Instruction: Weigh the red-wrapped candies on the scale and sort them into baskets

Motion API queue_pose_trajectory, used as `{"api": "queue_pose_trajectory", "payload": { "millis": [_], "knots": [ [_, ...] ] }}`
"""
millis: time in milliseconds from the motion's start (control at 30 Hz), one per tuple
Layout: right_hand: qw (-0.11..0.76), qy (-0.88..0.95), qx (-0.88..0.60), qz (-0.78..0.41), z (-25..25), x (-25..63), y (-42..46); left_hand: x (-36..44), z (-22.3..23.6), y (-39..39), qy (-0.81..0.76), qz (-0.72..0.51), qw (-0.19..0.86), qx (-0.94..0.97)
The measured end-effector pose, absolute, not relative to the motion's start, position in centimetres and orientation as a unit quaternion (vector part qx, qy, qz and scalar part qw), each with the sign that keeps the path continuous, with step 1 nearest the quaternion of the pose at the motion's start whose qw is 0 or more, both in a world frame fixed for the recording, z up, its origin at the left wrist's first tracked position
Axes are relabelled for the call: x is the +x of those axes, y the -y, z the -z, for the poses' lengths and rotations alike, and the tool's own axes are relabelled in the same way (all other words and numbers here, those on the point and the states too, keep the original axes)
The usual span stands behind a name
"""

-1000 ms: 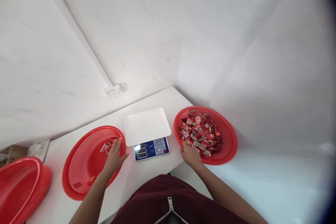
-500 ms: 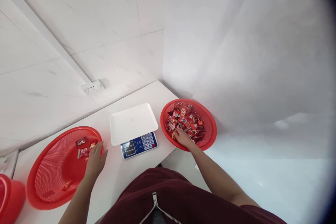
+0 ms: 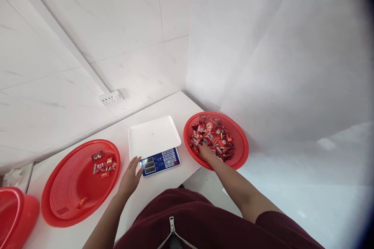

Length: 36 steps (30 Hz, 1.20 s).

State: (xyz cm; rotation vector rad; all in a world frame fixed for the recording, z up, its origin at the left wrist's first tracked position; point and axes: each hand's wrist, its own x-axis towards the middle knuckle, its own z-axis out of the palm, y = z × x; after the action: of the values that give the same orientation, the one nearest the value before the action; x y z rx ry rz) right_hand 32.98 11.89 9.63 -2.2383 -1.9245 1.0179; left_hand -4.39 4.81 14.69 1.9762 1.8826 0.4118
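White table (image 3: 188,109) against a tiled wall (image 3: 140,27), far corner at 12 o'clock. Red packets (image 3: 217,136) sit heaped in the right basket (image 3: 241,140), at 1 o'clock from the right hand (image 3: 207,153), 2 o'clock from the left hand (image 3: 130,178). Right hand is nearer by far: it's in at the heap's 8 o'clock side (tips hidden, can't tell if they're closed on anything). Heap shows no clear long axis; basket rim reads as an oval running 10 to 4. Left hand is well apart from it, fingers loosely spread, nothing visible in it, by the left edge of the scale (image 3: 160,162); can't tell if touching. Left basket (image 3: 60,171), with a few loose packets (image 3: 109,161), is at 9 o'clock from that hand.
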Motion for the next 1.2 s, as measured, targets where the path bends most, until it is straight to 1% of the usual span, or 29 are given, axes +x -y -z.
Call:
{"api": "queue_pose_trajectory", "payload": {
  "millis": [133, 300, 367, 433, 500, 567, 633, 733, 833, 1000, 1100, 1200],
  "knots": [
    [0.103, 0.542, -0.719, -0.424, -10.2, 33.9, -11.5, -3.7, -15.5, -4.9, -0.663, -0.149, 0.215, 0.702],
    [0.233, 0.411, -0.731, -0.493, -12.0, 35.6, -11.6, -2.7, -16.1, -5.4, -0.655, -0.195, 0.291, 0.669],
    [0.269, 0.374, -0.719, -0.521, -13.2, 35.9, -11.9, -1.7, -16.7, -5.6, -0.652, -0.211, 0.355, 0.636],
    [0.338, 0.314, -0.667, -0.584, -14.4, 35.3, -12.3, -0.3, -17.8, -5.6, -0.643, -0.224, 0.444, 0.582],
    [0.429, 0.229, -0.566, -0.665, -15.5, 33.5, -12.7, 1.5, -19.3, -5.6, -0.612, -0.241, 0.555, 0.509],
    [0.486, 0.166, -0.461, -0.724, -16.4, 30.4, -12.9, 3.6, -20.7, -5.5, -0.557, -0.262, 0.667, 0.420],
    [0.487, 0.169, -0.414, -0.750, -17.1, 26.7, -12.7, 5.7, -21.6, -5.7, -0.510, -0.288, 0.737, 0.337],
    [0.450, 0.209, -0.401, -0.770, -17.2, 21.7, -11.9, 7.6, -21.3, -6.4, -0.485, -0.330, 0.776, 0.230],
    [0.417, 0.213, -0.379, -0.798, -16.4, 19.1, -11.0, 7.6, -20.1, -6.8, -0.523, -0.364, 0.755, 0.153],
    [0.359, 0.172, -0.374, -0.838, -15.1, 18.4, -11.6, 5.1, -19.1, -5.8, -0.545, -0.369, 0.741, 0.132],
    [0.352, 0.162, -0.373, -0.843, -15.4, 17.9, -12.9, 3.7, -19.1, -5.4, -0.559, -0.380, 0.726, 0.128],
    [0.355, 0.194, -0.368, -0.837, -15.9, 17.5, -13.8, 2.7, -19.1, -5.2, -0.568, -0.389, 0.713, 0.137]
  ]
}}
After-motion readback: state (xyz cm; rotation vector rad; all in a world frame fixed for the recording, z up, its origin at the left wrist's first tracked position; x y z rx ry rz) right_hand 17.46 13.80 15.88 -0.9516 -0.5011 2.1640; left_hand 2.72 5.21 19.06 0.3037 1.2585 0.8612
